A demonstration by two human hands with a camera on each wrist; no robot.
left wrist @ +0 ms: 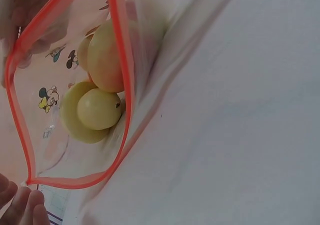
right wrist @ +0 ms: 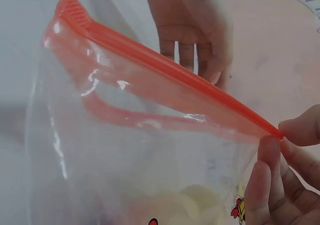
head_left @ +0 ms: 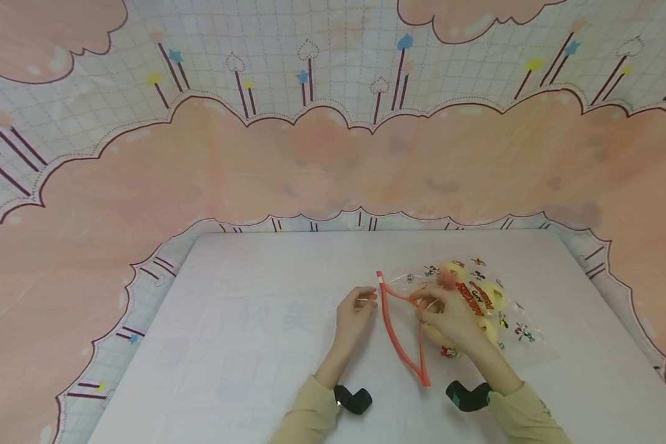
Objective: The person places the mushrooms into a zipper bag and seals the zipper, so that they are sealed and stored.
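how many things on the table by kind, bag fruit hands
zip bag with red-orange seal: 1
yellow round fruits inside the bag: at least 3 visible, more may be hidden
hands: 2, left hand beside the bag's mouth, right hand pinching the seal
total: 6 counted

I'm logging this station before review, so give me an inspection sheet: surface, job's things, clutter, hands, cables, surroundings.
Surface: pale table, faint print showing through.
Job's things: clear zip bag with cartoon prints and an orange-red zip strip, mouth open; yellowish round fruits inside.
Clutter: nothing seen.
Hands: right hand pinches the zip strip at one side of the mouth; left hand is at the opposite side, its grip unclear.
Cables: nothing seen; a dark wrist device on each forearm.
Surroundings: pink and white cartoon cloth behind and around the table.
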